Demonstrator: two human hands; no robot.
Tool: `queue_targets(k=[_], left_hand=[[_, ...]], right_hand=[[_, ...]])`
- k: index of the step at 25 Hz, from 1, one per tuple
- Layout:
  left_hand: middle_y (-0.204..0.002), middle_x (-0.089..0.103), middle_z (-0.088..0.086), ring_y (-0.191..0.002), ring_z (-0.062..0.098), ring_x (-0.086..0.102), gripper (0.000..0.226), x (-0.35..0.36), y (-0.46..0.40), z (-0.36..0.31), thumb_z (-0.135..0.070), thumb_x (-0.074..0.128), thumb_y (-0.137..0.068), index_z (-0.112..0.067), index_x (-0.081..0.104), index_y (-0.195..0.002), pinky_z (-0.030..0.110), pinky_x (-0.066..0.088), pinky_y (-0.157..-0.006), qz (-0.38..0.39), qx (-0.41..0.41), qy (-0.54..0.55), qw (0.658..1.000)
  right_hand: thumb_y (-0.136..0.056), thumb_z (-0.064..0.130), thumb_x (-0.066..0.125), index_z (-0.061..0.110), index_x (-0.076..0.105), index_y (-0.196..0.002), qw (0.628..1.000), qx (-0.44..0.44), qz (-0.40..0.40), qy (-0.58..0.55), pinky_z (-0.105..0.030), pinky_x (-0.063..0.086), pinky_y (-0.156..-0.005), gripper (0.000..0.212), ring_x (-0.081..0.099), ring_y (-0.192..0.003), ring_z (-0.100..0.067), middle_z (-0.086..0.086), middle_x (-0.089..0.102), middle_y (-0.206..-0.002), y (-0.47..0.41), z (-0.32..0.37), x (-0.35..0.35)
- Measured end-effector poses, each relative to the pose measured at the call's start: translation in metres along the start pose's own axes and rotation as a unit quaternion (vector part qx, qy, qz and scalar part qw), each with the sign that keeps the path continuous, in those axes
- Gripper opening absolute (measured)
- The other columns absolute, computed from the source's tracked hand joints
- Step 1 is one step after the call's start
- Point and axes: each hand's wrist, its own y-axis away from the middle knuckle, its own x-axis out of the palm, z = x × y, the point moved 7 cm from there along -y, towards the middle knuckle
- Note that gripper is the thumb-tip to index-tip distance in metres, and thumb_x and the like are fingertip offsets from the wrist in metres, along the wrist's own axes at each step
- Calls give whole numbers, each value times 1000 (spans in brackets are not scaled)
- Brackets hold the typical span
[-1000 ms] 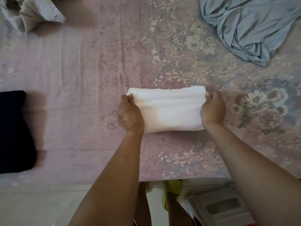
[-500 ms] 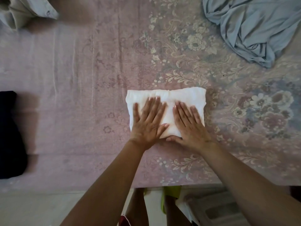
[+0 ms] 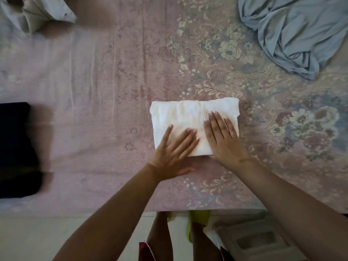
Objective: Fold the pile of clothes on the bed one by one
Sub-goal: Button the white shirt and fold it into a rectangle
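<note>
- The fingers [image 3: 219, 125] of the right hand [image 3: 225, 140] are seen straight and close together, laid flat on the right half of a folded white garment [image 3: 188, 117]; nothing is gripped.
- The fingers [image 3: 185, 140] of the left hand [image 3: 172, 155] are seen straight and slightly spread, angled up and to the right, with the tips resting on the lower left part of the white garment; nothing is gripped, and this hand is a little blurred.
- The heel of the left hand is placed off the garment's near edge, on the bed [image 3: 94, 129]; the right wrist also lies just past the near edge.
- The white garment is folded into a neat rectangle, wider than it is deep, and lies flat near the middle of the bed, close to the near edge.
- The bed is covered with a pink sheet printed with pale flowers, denser toward the right.
- A crumpled light blue garment [image 3: 293, 32] is seen unfolded at the far right of the bed, well apart from the white one.
- A crumpled pale grey garment [image 3: 35, 14] is seen at the far left corner.
- A dark folded item [image 3: 17, 149] lies at the left edge of the bed, near its front.
- Below the bed edge, 2 bare legs [image 3: 162, 234] and a white plastic object [image 3: 252, 240] are seen on the floor.
</note>
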Motion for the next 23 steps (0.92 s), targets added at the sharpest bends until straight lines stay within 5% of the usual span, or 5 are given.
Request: queue_targets(k=[2, 8, 13, 19, 23], left_hand=[[-151, 32, 20, -141, 34, 28, 88, 6, 10, -5, -66, 41, -86, -2, 32, -145, 57, 24, -112, 2, -2, -17, 1000], [-141, 47, 21, -132, 33, 44, 73, 26, -20, 25, -57, 41, -90, -1, 42, -137, 55, 35, -105, -24, -86, 7, 996], [-107, 71, 14, -97, 27, 69, 27, 6, -31, 38, -2, 38, -98, -10, 49, -120, 42, 56, -76, -63, -9, -21, 998], [-98, 72, 12, -88, 27, 70, 28, -86, 21, 59, -3, 33, -98, -13, 51, -116, 41, 57, -71, -74, -93, -85, 989], [-98, 73, 9, -87, 25, 71, 32, -177, 103, 77, -2, 28, -97, -15, 50, -116, 38, 57, -70, -49, -212, -94, 972]], right_hand=[[-100, 24, 34, -12, 32, -138, 996, -79, -36, 21, -58, 33, -107, 52, 34, -135, -44, -32, 33, -144, 11, 11, -7], [-75, 74, 32, -10, 25, -140, 990, -65, 122, -35, -50, 22, -112, 107, 31, -137, -40, -29, 31, -147, -9, -14, 28], [-81, 6, 34, -14, 55, -120, 992, -48, 99, -61, -53, 50, -86, 48, 61, -108, -44, -32, 60, -117, -29, -17, -3], [-83, -3, 21, -9, 42, -117, 986, -127, 52, -96, -45, 58, -68, 40, 69, -89, -39, -30, 67, -100, -58, 25, -91], [-68, -1, 27, -7, 69, -101, 973, -209, 29, -97, -39, 58, -60, 54, 71, -80, -34, -25, 70, -92, -94, 97, -183]])
